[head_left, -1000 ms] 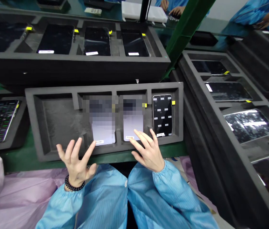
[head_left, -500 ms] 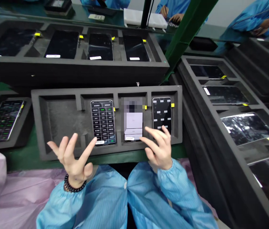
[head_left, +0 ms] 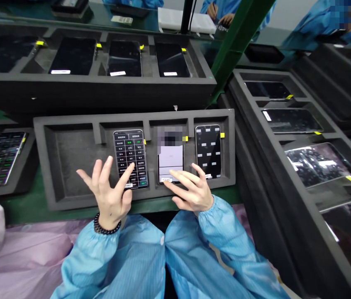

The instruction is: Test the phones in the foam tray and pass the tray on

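A: Left hand has come forward since half a second ago. Then it hung fingers-spread short of the foam tray; now its forefinger lies over the lower part of the left phone, the one showing a dark grid of buttons. Whether the tip actually presses the glass can't be told.

B: And the right hand?

A: Shifted back leftward. Half a second ago it sat below the right phone; now its fingers reach over the bottom edge of the middle phone, whose screen is pale, partly blurred. Both hands open, fingers splayed, gripping nothing.

B: Screens changed?

A: Left phone went from a pale screen a second ago to the button grid, and holds that grid now. Right phone's dark screen with pale blocks is unchanged.

B: Reading?

A: Probably each hand working its own screen, tapping through menus. All three phones lie flat in their tray slots on the green desk; the wide left slot has none. More phones in the trays behind and to the right.
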`<state>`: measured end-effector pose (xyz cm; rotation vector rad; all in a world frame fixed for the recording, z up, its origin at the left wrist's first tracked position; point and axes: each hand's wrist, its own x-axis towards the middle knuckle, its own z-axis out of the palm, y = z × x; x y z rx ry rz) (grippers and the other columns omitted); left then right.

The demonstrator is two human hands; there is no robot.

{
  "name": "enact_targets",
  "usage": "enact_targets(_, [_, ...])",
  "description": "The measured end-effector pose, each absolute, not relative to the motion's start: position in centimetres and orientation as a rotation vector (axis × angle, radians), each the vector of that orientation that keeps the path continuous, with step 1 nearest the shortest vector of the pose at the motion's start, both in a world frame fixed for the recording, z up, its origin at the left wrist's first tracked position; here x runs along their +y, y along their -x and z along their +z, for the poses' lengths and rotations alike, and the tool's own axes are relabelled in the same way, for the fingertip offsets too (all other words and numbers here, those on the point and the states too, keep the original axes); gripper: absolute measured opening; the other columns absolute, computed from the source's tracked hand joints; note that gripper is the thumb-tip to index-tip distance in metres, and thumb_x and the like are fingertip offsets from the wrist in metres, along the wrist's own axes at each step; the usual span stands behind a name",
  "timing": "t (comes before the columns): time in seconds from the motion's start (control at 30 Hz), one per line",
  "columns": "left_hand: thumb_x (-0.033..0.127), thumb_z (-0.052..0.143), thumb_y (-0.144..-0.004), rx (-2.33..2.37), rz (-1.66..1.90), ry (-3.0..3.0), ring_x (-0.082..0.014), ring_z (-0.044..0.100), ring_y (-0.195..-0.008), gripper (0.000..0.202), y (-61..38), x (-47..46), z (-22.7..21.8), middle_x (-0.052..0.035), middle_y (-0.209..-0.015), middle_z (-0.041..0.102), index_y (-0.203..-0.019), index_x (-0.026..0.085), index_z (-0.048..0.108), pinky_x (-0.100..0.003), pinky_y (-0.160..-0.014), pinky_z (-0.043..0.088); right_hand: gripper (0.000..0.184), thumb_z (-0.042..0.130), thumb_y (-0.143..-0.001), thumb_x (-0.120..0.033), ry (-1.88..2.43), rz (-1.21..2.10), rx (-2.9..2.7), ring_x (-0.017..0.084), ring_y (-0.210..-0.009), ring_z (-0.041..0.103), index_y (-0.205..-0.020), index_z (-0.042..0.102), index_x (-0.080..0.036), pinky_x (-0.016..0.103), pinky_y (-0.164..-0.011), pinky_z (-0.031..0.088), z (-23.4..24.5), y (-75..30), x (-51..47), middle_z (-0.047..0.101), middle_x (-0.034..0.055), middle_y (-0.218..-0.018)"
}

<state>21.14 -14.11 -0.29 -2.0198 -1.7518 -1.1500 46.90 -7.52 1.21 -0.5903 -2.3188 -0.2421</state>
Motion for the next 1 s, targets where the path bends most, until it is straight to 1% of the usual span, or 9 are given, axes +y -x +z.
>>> enact_targets(0.17, [0.051, 0.029, -0.104, -1.745, -1.155, 2.019, -0.0326, 0.017, -0.158, 0.054, -21.2, -14.0, -0.2, 0.0046, -0.171, 0.019, -0.153, 0.036, 0.046, -0.058, -0.130, -0.007, 0.034, 0.046, -0.100, -0.036, 0.530, -0.186, -2.479, 0.018, -0.120, 0.059, -0.119, 0.072, -0.023, 0.046, -0.127, 0.025, 1.5, -46.7, -7.4, 0.068, 0.0053, -0.136])
enact_targets(0.37, [0.053, 0.027, -0.104, -1.756, -1.153, 1.999, -0.0344, 0.020, -0.157, 0.055, -21.1, -14.1, -0.4, 0.0036, -0.170, 0.021, -0.153, 0.037, 0.046, -0.060, -0.131, -0.004, 0.039, 0.048, -0.096, -0.037, 0.538, -0.118, -2.447, 0.021, -0.118, 0.059, -0.125, 0.069, -0.021, 0.045, -0.120, 0.035, 1.1, -47.0, -7.5, 0.069, 0.0065, -0.134])
enact_targets(0.57, [0.053, 0.026, -0.104, -1.770, -1.168, 1.986, -0.0324, 0.020, -0.157, 0.055, -21.2, -14.0, -0.3, 0.0047, -0.170, 0.022, -0.152, 0.037, 0.047, -0.059, -0.131, -0.002, 0.028, 0.048, -0.097, -0.028, 0.615, -0.073, -2.295, 0.020, -0.111, 0.062, -0.103, 0.074, -0.021, 0.043, -0.115, 0.042, 1.4, -46.6, -7.6, 0.073, 0.0071, -0.124])
enact_targets(0.67, [0.052, 0.028, -0.104, -1.775, -1.187, 1.980, -0.0330, 0.020, -0.157, 0.054, -21.2, -14.1, -0.3, 0.0047, -0.170, 0.022, -0.152, 0.038, 0.048, -0.059, -0.131, -0.002, 0.026, 0.055, -0.096, -0.029, 0.866, -0.120, -2.289, 0.023, -0.120, 0.059, -0.115, 0.073, -0.024, 0.049, -0.121, 0.035, 2.3, -45.5, -7.3, 0.065, 0.0068, -0.140])
enact_targets(0.73, [0.052, 0.029, -0.104, -1.781, -1.208, 1.981, -0.0338, 0.020, -0.157, 0.053, -21.1, -14.1, -0.4, 0.0042, -0.170, 0.023, -0.151, 0.039, 0.048, -0.060, -0.131, -0.002, 0.037, 0.056, -0.098, -0.035, 0.943, -0.152, -2.403, 0.026, -0.132, 0.053, -0.132, 0.066, -0.026, 0.055, -0.126, 0.025, 2.9, -44.6, -6.9, 0.054, 0.0075, -0.153])
enact_targets(0.8, [0.052, 0.030, -0.104, -1.787, -1.235, 1.985, -0.0339, 0.020, -0.157, 0.052, -21.2, -14.2, -0.3, 0.0036, -0.169, 0.024, -0.151, 0.039, 0.049, -0.061, -0.131, -0.002, 0.040, 0.054, -0.100, -0.040, 0.944, -0.172, -2.475, 0.026, -0.137, 0.049, -0.138, 0.062, -0.026, 0.057, -0.127, 0.021, 3.3, -44.2, -6.5, 0.049, 0.0083, -0.157])
enact_targets(0.9, [0.052, 0.029, -0.104, -1.790, -1.250, 1.978, -0.0334, 0.021, -0.156, 0.053, -21.2, -14.2, -0.3, 0.0039, -0.169, 0.024, -0.151, 0.039, 0.049, -0.060, -0.131, -0.001, 0.028, 0.050, -0.102, -0.033, 1.014, -0.194, -2.288, 0.025, -0.133, 0.054, -0.114, 0.073, -0.024, 0.054, -0.124, 0.029, 3.2, -44.5, -6.3, 0.058, 0.0082, -0.149])
enact_targets(0.97, [0.052, 0.029, -0.104, -1.782, -1.248, 1.971, -0.0334, 0.022, -0.156, 0.053, -21.1, -14.2, -0.3, 0.0043, -0.169, 0.024, -0.150, 0.038, 0.050, -0.059, -0.131, 0.000, 0.030, 0.046, -0.101, -0.027, 1.078, -0.210, -2.089, 0.026, -0.126, 0.059, -0.101, 0.077, -0.024, 0.053, -0.120, 0.035, 2.9, -45.1, -6.4, 0.064, 0.0072, -0.142])
enact_targets(1.0, [0.052, 0.029, -0.104, -1.774, -1.249, 1.969, -0.0334, 0.023, -0.156, 0.053, -21.1, -14.2, -0.3, 0.0044, -0.169, 0.025, -0.150, 0.038, 0.050, -0.059, -0.131, 0.001, 0.032, 0.045, -0.100, -0.025, 1.101, -0.216, -2.016, 0.027, -0.123, 0.060, -0.100, 0.077, -0.024, 0.053, -0.118, 0.037, 2.7, -45.5, -6.5, 0.064, 0.0065, -0.140])
